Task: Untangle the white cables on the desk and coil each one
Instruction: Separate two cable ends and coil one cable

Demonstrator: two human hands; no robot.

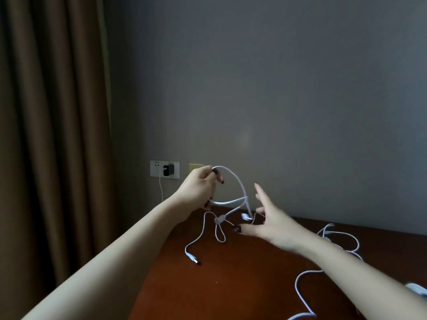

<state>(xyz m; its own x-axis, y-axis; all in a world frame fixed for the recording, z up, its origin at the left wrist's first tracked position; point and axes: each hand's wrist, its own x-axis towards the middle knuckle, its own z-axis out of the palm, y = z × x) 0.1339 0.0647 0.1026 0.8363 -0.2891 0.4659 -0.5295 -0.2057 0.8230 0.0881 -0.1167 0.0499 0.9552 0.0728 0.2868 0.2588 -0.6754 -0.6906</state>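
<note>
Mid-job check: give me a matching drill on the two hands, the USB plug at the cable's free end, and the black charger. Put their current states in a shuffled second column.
Column 1
1. left hand
2. right hand
3. USB plug
4. black charger

Column 2
A. plugged into the wall socket
B. lying on the desk
C. gripping a raised cable loop
D. fingers spread, gripping nothing

Pairs: 1-C, 2-D, 3-B, 4-A
</note>
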